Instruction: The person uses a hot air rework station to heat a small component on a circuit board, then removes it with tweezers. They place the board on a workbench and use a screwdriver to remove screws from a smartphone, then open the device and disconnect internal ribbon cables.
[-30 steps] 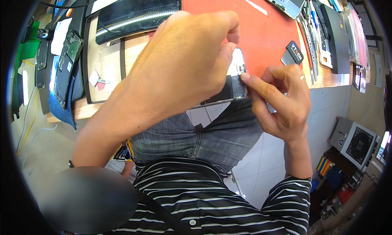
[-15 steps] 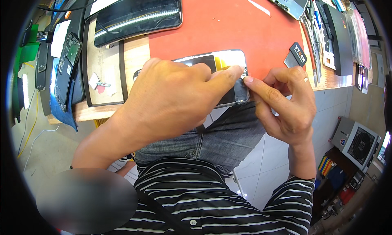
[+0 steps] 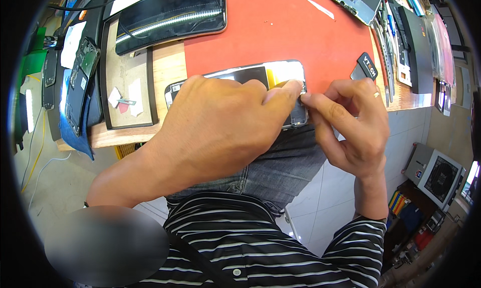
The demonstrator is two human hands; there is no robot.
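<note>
A phone screen assembly [image 3: 292, 70], with a silvery back, a dark panel and a yellow strip, lies at the near edge of the orange mat. My left hand [image 3: 220, 112] is closed over it and covers its middle. The left thumb and index finger press together near its right end. At that end my right hand [image 3: 353, 125] is closed, its index fingertip touching the edge beside my left fingertips. Whatever small part lies between the right fingers is hidden.
A large dark-screened tablet [image 3: 170, 20] lies upper left above a shallow box [image 3: 154, 87] holding scraps. An opened phone [image 3: 82, 82] sits further left. A black tag [image 3: 365, 67], slim tools [image 3: 388, 62] and another phone part [image 3: 358, 2] are on the right of the orange mat [image 3: 250, 32].
Both hands stay at the right end of the screen assembly. My left hand has shifted slightly right, baring more of the assembly's left end. The right hand has barely moved.
</note>
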